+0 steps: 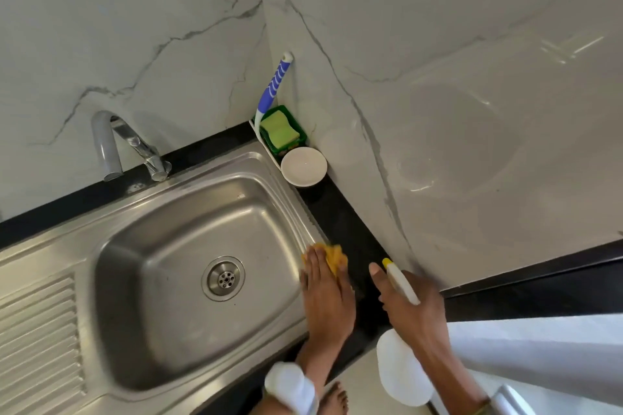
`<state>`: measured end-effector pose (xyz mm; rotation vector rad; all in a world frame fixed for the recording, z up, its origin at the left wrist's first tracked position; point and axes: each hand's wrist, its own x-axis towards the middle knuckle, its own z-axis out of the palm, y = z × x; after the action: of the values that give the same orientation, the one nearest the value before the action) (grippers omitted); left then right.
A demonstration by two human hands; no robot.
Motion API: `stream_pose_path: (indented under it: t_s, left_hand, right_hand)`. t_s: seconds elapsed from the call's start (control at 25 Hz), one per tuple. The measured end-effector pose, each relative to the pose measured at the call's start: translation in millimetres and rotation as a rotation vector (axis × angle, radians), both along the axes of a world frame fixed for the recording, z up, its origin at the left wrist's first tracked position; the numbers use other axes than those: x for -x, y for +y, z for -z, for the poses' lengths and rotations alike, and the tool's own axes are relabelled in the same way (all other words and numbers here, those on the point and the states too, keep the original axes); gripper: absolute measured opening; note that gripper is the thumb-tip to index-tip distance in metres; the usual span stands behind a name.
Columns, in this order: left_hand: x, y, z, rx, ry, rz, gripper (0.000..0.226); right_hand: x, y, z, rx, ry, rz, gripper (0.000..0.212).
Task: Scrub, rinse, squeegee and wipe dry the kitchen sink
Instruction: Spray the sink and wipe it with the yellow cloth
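We are pressing the yellow cloth [333, 258] under our left hand [325, 290], fingers flat, on the sink [188, 330] rim at three o'clock; our right hand [413, 310] is gripping the spray bottle [403, 367]. Wiping toward one o'clock, we are risking knocking the white bowl [304, 166].

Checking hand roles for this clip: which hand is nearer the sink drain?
Left. The left hand presses a yellow cloth on the sink rim just right of the drain. The right hand holds a spray bottle farther right, over the black counter.
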<state>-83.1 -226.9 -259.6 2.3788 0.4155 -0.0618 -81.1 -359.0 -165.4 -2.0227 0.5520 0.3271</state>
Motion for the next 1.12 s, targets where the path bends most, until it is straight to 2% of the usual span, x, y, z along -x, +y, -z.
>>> stream_pose_path:
  t_s: [0.04, 0.12, 0.2, 0.24, 0.28, 0.32, 0.4, 0.48, 0.56, 0.64, 0.72, 0.8, 0.88, 0.96, 1.04, 1.12]
  left_hand:
    - [-29.2, -3.4, -1.2, 0.061, -0.049, -0.057, 0.078]
    - [-87.9, -16.2, -5.7, 0.026, -0.066, -0.108, 0.078]
    - [-121.7, -26.8, -3.0, -0.103, 0.040, -0.126, 0.076]
    - [-122.8, -30.6, 3.9, -0.206, 0.077, -0.076, 0.074]
    - [-114.4, -32.7, 11.8, -0.304, 0.070, 0.051, 0.071]
    - [-96.7, -31.5, 16.6, -0.392, 0.041, 0.232, 0.069]
    - [-39.9, -18.9, 25.1, -0.463, -0.077, 0.612, 0.068]
    - [0.7, -4.5, 27.9, -0.421, -0.163, 0.822, 0.069]
    - [0.7, -4.5, 34.3, -0.420, -0.204, 0.803, 0.068]
    - [-13.8, -20.8, 29.7, -0.413, -0.115, 0.556, 0.070]
    - [-35.4, -32.3, 22.7, -0.376, -0.031, 0.338, 0.074]
    - [-54.5, -35.2, 18.9, -0.338, -0.010, 0.262, 0.074]
    - [-75.0, -27.8, 13.4, -0.329, -0.013, 0.253, 0.073]
    - [-78.7, -14.3, 11.9, -0.315, -0.001, 0.328, 0.071]
    - [-56.3, -0.2, 20.9, -0.302, -0.037, 0.455, 0.069]
    - [-1.7, 17.2, 29.8, -0.270, -0.076, 0.521, 0.068]
  right_hand:
    - [6.2, -0.9, -4.3, -0.025, -0.025, 0.031, 0.054]
    - [19.3, -5.3, -11.4, -0.039, -0.055, 0.078, 0.051]
    - [30.2, -10.4, -13.6, -0.034, -0.066, 0.121, 0.040]
    - [33.7, -13.2, -13.6, -0.061, -0.062, 0.183, 0.026]
    - [38.0, -15.6, -15.2, -0.089, -0.039, 0.245, 0.016]
    - [40.1, -19.0, -14.0, -0.103, -0.032, 0.254, 0.016]
    - [48.6, -18.0, -13.6, -0.089, -0.040, 0.171, 0.033]
    - [49.6, -11.8, -19.2, -0.045, -0.038, 0.094, 0.055]
    - [43.0, -4.2, -26.2, -0.029, -0.044, 0.033, 0.067]
    - [37.0, 2.9, -33.0, -0.009, -0.049, -0.015, 0.068]
    - [32.4, 8.0, -35.9, -0.003, -0.068, -0.005, 0.063]
    - [36.3, 11.7, -36.8, 0.021, -0.105, -0.046, 0.052]
    - [43.1, 10.2, -38.4, 0.014, -0.096, -0.068, 0.049]
    - [64.9, 14.1, -36.3, 0.056, -0.063, -0.073, 0.054]
    - [82.6, 19.4, -34.6, 0.077, -0.061, -0.037, 0.059]
    - [97.7, 27.7, -33.5, 0.070, -0.051, -0.020, 0.051]
